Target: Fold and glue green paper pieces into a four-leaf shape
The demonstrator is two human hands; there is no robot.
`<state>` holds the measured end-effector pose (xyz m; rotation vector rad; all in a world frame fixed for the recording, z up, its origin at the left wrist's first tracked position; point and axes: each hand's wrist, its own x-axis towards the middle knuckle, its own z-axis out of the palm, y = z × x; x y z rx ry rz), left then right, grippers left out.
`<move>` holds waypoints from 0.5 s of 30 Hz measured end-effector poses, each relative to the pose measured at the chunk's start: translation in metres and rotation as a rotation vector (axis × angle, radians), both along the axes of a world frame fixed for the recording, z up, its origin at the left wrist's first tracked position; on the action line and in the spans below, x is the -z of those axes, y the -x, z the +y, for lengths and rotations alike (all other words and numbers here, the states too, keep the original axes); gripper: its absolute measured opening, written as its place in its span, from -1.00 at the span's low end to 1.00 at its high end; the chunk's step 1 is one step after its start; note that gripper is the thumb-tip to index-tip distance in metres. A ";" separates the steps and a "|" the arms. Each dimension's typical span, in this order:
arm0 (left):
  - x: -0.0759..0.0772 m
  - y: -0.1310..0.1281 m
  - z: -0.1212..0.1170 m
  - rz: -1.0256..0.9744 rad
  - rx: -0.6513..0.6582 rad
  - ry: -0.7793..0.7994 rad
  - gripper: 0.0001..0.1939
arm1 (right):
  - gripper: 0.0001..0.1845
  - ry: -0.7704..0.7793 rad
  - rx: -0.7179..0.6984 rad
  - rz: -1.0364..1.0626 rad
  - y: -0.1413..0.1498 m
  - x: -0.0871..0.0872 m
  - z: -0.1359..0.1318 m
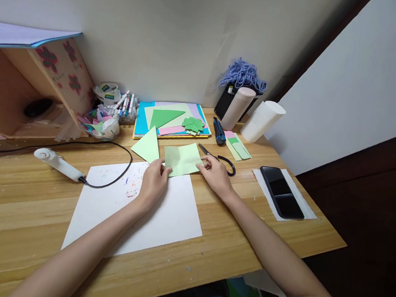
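A pale green sheet of paper [182,159] with a faint crease is held between my two hands. My left hand [154,181] pinches its lower left edge, thumb toward the front. At its right edge, my right hand [215,173] grips with thumb and fingers. Beneath my left hand and forearm lies a white sheet [172,215] with coloured marks. A folded pale green triangle [147,148] rests just beyond my left hand. Black-handled scissors [230,166] lie beside my right hand, partly hidden by it.
Behind lies a stack of coloured paper [145,117] with a green paper clover [193,125]. A blue utility knife [219,132] and paper strips [237,147] are right of it. A phone [281,191] lies far right. A corded white glue gun [59,164] is left.
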<state>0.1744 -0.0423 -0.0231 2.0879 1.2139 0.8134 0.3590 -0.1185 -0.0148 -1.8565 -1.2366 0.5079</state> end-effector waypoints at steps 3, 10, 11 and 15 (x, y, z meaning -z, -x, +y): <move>0.001 -0.001 -0.002 0.083 0.039 -0.063 -0.80 | -0.64 -0.108 0.046 -0.474 0.017 -0.004 -0.004; 0.000 -0.001 -0.001 0.103 0.046 -0.069 -0.82 | -0.57 0.003 -0.454 -0.779 0.065 0.001 -0.016; 0.000 -0.001 -0.001 0.098 0.042 -0.065 -0.82 | -0.55 0.018 -0.464 -0.798 0.067 0.002 -0.017; 0.000 -0.001 0.000 0.083 0.048 -0.063 -0.82 | -0.51 0.077 -0.414 -0.866 0.063 0.005 -0.017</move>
